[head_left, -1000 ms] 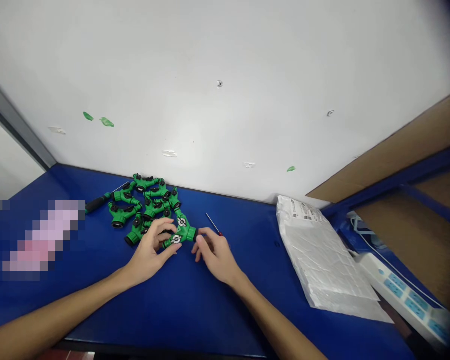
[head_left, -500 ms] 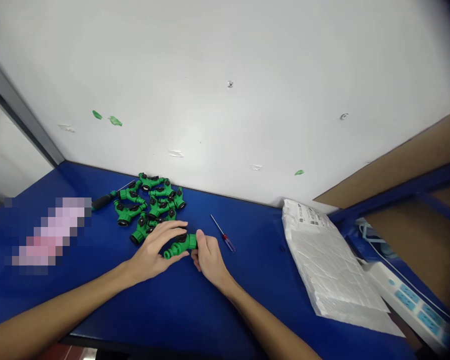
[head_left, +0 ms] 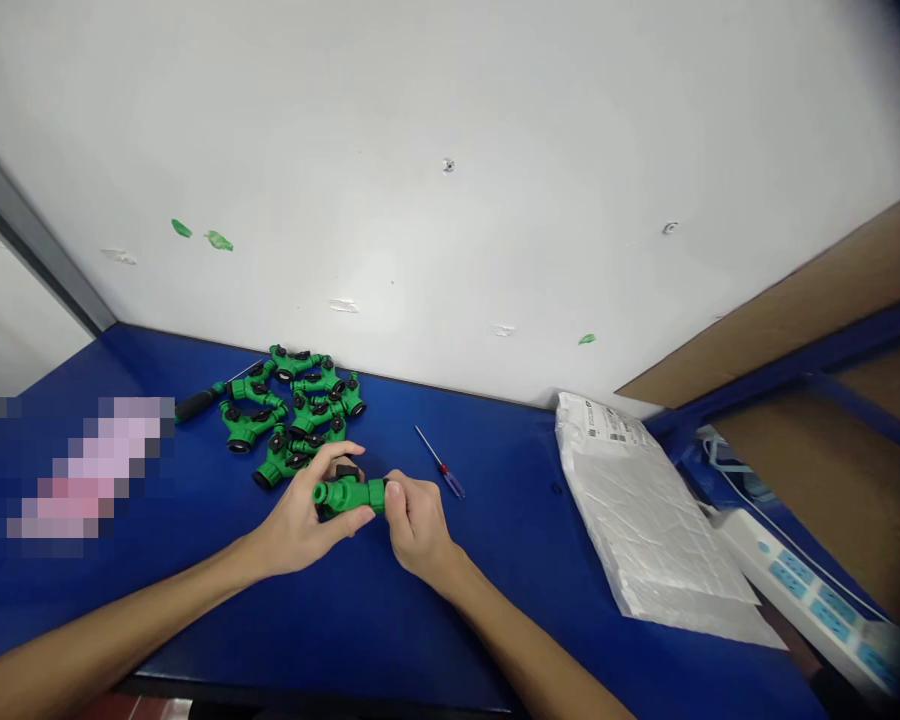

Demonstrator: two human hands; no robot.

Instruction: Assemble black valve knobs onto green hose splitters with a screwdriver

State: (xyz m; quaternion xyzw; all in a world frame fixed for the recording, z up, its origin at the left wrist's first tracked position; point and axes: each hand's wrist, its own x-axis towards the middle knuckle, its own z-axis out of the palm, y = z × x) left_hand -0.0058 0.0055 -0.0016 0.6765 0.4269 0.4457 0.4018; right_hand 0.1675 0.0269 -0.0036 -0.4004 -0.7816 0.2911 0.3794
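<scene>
A green plastic hose splitter [head_left: 354, 496] with a black valve lever is held between both hands, just above the blue table. My left hand [head_left: 300, 522] cups it from the left, thumb along the near side and fingers behind. My right hand [head_left: 421, 522] is closed around its right end, the thumb pressed on top, so that end is partly hidden. Beyond my left hand lies a cluster of several similar green splitters [head_left: 316, 412] with black levers. To the right of my hands rests a small screwdriver [head_left: 450, 478] with a clear, red and blue handle.
A larger screwdriver with a black and green handle [head_left: 196, 402] lies left of the cluster. At the right are a white padded mailer [head_left: 652, 500] and a power strip [head_left: 810, 590]. A small black ring [head_left: 556, 489] lies near the mailer. A white wall [head_left: 420, 250] stands behind the table.
The splitter has been turned in my hands, its left outlet now higher and its body more level. My left thumb has moved onto its near side. The whole view has shifted slightly.
</scene>
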